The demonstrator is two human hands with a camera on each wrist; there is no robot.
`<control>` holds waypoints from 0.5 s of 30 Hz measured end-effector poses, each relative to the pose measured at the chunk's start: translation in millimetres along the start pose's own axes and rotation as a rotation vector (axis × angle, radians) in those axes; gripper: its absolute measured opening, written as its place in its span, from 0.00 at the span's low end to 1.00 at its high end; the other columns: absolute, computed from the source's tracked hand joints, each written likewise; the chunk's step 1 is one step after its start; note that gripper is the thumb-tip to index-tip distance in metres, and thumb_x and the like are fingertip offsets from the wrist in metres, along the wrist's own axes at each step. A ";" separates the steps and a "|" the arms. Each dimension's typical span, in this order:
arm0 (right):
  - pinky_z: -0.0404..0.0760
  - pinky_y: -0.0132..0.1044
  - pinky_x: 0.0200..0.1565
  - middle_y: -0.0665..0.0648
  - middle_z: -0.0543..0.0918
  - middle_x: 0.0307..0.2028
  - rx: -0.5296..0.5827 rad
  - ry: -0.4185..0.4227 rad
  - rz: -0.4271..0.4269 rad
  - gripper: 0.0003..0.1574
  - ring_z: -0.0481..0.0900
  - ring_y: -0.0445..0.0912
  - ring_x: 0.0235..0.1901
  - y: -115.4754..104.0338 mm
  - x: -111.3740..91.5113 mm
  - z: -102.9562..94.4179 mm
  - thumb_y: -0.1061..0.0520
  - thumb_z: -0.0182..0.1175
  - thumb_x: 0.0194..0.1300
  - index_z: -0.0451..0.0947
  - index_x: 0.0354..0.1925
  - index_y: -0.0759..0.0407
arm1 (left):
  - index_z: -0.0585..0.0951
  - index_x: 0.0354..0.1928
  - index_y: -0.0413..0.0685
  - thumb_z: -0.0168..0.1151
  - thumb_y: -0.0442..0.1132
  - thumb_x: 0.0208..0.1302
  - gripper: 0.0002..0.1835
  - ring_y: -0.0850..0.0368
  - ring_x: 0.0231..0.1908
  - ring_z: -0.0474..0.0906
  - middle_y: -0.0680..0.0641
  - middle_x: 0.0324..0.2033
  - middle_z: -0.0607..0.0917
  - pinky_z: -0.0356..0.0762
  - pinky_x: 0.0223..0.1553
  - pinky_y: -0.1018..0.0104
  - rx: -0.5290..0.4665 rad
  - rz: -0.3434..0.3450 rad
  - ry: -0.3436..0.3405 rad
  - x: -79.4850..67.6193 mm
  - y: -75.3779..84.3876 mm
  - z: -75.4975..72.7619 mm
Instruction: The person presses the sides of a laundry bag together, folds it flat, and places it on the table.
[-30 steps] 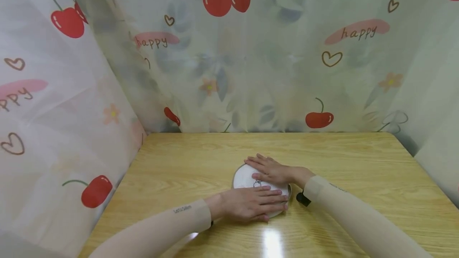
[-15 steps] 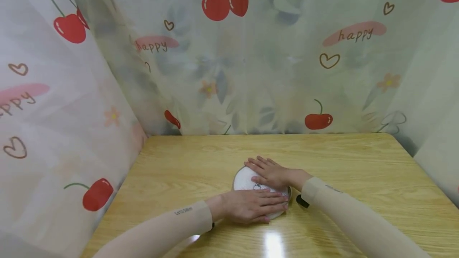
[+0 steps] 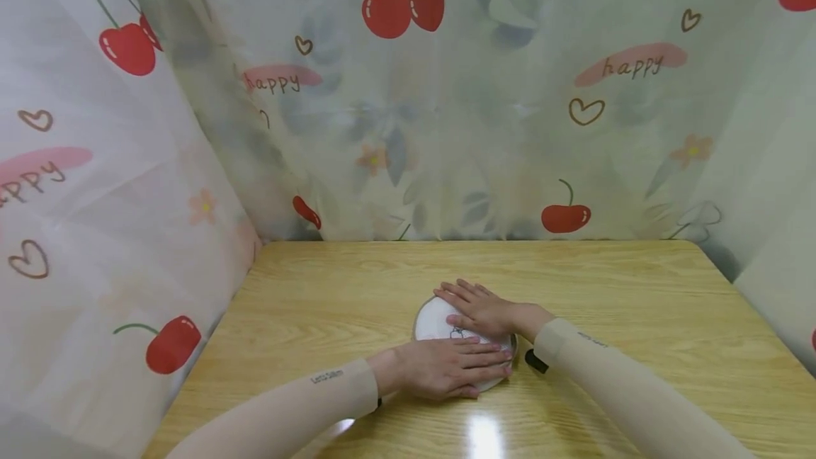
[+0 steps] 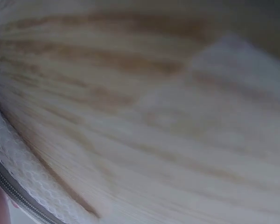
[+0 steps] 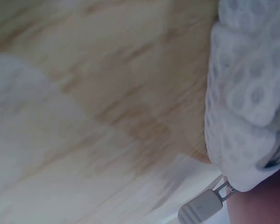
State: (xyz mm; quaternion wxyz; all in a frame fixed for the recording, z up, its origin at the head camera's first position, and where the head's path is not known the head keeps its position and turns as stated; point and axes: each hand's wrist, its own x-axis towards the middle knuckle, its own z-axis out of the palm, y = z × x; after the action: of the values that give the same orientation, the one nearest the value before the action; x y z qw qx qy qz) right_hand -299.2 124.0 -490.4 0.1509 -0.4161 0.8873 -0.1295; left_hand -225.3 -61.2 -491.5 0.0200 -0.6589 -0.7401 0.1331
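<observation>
A round white mesh laundry bag [image 3: 431, 322] lies flattened on the table, with a small dark line drawing on its top. Across its near part rests my left hand [image 3: 438, 368], fingers straight and pointing right. My right hand [image 3: 486, 311] lies flat over the bag's far right part, fingers extended toward the far left. Between them the hands hide much of the bag. A grey zipper [image 4: 15, 192] runs along its edge in the left wrist view. In the right wrist view, folded white mesh [image 5: 252, 84] and a grey zipper pull [image 5: 201, 207] show beside part of the hand.
The wood-grain table [image 3: 331, 289] extends around the bag on all sides. A cherry-patterned curtain [image 3: 433, 112] stands along the back edge and the left side, with pale sheeting on the right. Light reflects off the table's near part.
Both hands stay in place on the laundry bag, and the bag has not visibly moved. The head view has tilted slightly, so the scene sits a little lower.
</observation>
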 end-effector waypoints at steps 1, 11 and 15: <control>0.39 0.62 0.70 0.57 0.41 0.78 -0.005 0.001 -0.001 0.40 0.35 0.62 0.75 0.0 0.6 0.2 0.36 0.33 0.79 0.36 0.79 0.47 | 0.40 0.78 0.51 0.29 0.53 0.80 0.32 0.58 0.76 0.29 0.48 0.77 0.37 0.34 0.73 0.63 -0.004 0.000 0.002 0.0 -0.4 0.3; 0.39 0.63 0.70 0.59 0.42 0.78 -0.014 0.020 0.001 0.41 0.36 0.63 0.75 2.4 -1.0 0.7 0.35 0.32 0.78 0.37 0.79 0.48 | 0.42 0.79 0.51 0.30 0.52 0.80 0.32 0.58 0.76 0.30 0.49 0.78 0.38 0.34 0.73 0.64 -0.022 0.015 0.019 3.0 -3.0 0.9; 0.39 0.62 0.70 0.59 0.42 0.78 0.001 0.019 -0.001 0.41 0.36 0.63 0.75 -0.3 -0.2 -0.7 0.34 0.31 0.78 0.37 0.79 0.48 | 0.42 0.79 0.51 0.30 0.52 0.80 0.32 0.58 0.76 0.31 0.49 0.78 0.38 0.34 0.73 0.63 -0.020 0.009 0.022 0.4 -2.2 0.2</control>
State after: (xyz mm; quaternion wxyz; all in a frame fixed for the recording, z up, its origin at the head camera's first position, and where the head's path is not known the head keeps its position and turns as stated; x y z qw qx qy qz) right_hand -299.1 124.1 -489.7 0.1425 -0.4151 0.8885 -0.1339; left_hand -227.5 -61.1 -491.3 0.0210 -0.6637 -0.7383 0.1186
